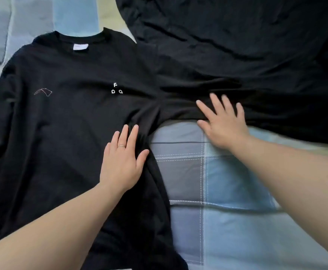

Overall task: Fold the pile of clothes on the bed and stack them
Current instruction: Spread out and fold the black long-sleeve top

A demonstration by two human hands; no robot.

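"Black shirt (62, 123) under your hands, is it heavy?"

"No, I think it is light and soft. It will flop and bend any way I move it, and it may wrinkle."

"Are you holding it?"

"No. My left hand (120, 162) lies flat on it with straight fingers, pressing down. My right hand (223, 123) is flat too, fingers spread wide, on the sleeve (178, 106). The heel of that hand rests on the bed cover (227, 191). Nothing is pinched."

"Where is the shirt from your hands?"

"Most of it lies flat under my left hand and out to the left of it. The collar (79, 38) is far past my left fingertips. The sleeve starts between my two hands and runs under my right fingers."

"Where would you grab it?"

"I think the sleeve, near its end, pinching the edge so I can swing it over the body. I cannot see the cuff, though. It gets lost in the other dark clothes (237, 36) past my right hand."
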